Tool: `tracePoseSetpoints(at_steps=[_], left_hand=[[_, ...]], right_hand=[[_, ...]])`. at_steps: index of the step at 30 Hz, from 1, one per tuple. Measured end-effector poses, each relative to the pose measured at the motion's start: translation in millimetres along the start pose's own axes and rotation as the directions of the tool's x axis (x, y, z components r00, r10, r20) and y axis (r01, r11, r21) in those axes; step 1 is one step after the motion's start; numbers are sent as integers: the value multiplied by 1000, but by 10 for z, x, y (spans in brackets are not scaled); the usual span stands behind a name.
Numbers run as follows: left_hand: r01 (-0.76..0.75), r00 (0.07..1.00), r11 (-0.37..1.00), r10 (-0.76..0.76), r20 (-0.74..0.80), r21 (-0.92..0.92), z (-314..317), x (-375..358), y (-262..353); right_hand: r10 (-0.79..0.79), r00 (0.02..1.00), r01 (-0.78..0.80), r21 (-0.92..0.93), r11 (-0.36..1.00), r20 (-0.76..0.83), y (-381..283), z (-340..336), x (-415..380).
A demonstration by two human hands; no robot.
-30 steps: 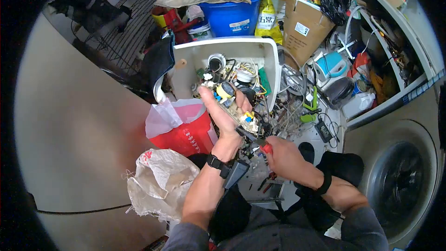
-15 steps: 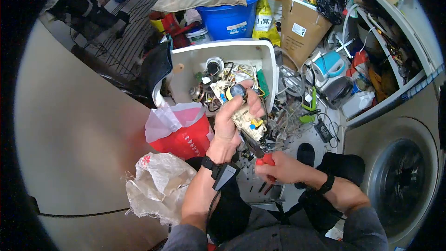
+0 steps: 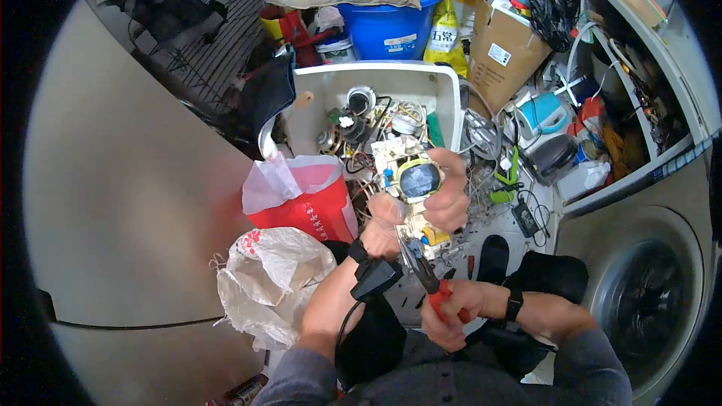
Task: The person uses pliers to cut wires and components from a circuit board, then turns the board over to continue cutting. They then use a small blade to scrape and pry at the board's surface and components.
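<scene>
My left hand [image 3: 445, 189] is wrapped round a pale circuit board [image 3: 389, 152], with the thumb on one side and the fingers on the other. A round dark part with a yellow-green rim [image 3: 419, 180] faces up on the board, and a small yellow part [image 3: 434, 236] sits near its lower end. My right hand [image 3: 451, 314] holds pliers [image 3: 426, 277] by their red handles. The pliers' jaws point up at the lower edge of the board; whether they touch it I cannot tell.
Beyond my hands stands a white bin [image 3: 453, 98] with coils, wires and parts. A red bag [image 3: 316, 214] and a woven sack [image 3: 274, 286] are at the left. Loose wires, a black adapter [image 3: 525, 218] and a washing machine [image 3: 650, 293] are at the right.
The board has turned, so its round dark part now faces up. My right hand and the pliers have moved down, and more of the red handles shows. The whole view has shifted slightly.
</scene>
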State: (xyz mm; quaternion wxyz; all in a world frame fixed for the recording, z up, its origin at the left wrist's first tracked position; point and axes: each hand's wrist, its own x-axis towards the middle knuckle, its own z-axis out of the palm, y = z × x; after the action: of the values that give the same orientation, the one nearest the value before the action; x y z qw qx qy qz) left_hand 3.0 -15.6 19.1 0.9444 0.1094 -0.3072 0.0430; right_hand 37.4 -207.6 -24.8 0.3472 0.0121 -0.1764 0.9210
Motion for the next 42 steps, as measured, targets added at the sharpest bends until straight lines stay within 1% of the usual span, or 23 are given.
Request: tracePoseSetpoints(at_steps=[2,6,8,11,12,13,15,16,17,19,20,22,23,24,25,26,28,31,34,38,40,41,42], left_hand=[[5,1000,1000,-5,8,-3,35,-15,14],[-29,998,999,29,-53,17,73,-24,62],[-64,991,998,67,-113,28,91,-25,117],[-159,871,925,296,-393,345,161,-24,216],[-177,823,900,357,-441,399,147,-20,216],[-172,826,900,354,-440,401,107,-53,241],[-137,716,868,419,-558,476,5,-183,293],[-150,706,860,439,-556,488,-44,-204,326],[-151,651,851,469,-597,503,-83,-225,328],[-166,631,840,493,-599,516,-159,-272,367],[-165,634,840,491,-598,516,-190,-281,367],[-150,555,745,608,-568,650,-192,-269,350],[-150,558,748,604,-569,647,-206,-255,330],[-150,531,713,642,-553,685,-204,-232,305],[-148,503,677,679,-535,721,-203,-216,285],[-127,472,669,691,-548,733,-210,-204,259],[-122,447,652,710,-545,749,-243,-185,220],[-146,418,626,741,-526,766,-238,-133,159],[-128,344,634,750,-565,763,-222,-76,125],[-177,438,656,720,-539,733,-228,-74,117],[-175,477,656,709,-519,734,-217,-55,112],[-189,506,699,671,-542,689,-211,-53,127],[-201,534,740,632,-561,642,-203,-58,139]], right_hand=[[37,994,-31,60,998,-99,-30,73,60],[71,994,-68,44,997,-79,-39,-8,92],[-73,942,-55,-364,930,-327,-128,-64,11],[-88,919,-21,-272,962,-384,-376,-72,-19],[-123,898,-9,-296,955,-424,-452,-75,-29],[-128,898,-5,-300,954,-420,-519,-52,-19],[-254,687,-137,-465,875,-681,-579,50,9],[-280,657,-130,-472,872,-699,-558,-50,-29],[-282,656,-126,-470,874,-700,-561,-33,-33],[-438,550,-213,-626,750,-711,-614,28,-30],[-441,549,-212,-628,748,-710,-608,31,-30],[-611,451,-427,-758,493,-651,-556,26,-8],[-614,446,-428,-758,493,-651,-520,21,13],[-751,369,-595,-760,262,-548,-470,13,47],[-857,323,-742,-670,34,-402,-427,-2,59],[-859,318,-742,-669,37,-401,-397,-72,39],[-927,316,-784,-606,-134,-203,-360,-203,6],[-919,288,-863,-488,-128,-268,-394,-179,-39],[-931,253,-904,-408,-130,-263,-429,-153,-78],[-916,262,-891,-441,-108,-304,-480,-147,-169],[-861,282,-751,-656,76,-422,-468,-79,-202],[-860,280,-752,-655,79,-426,-481,-40,-220],[-794,309,-717,-677,166,-523,-506,-1,-233]])
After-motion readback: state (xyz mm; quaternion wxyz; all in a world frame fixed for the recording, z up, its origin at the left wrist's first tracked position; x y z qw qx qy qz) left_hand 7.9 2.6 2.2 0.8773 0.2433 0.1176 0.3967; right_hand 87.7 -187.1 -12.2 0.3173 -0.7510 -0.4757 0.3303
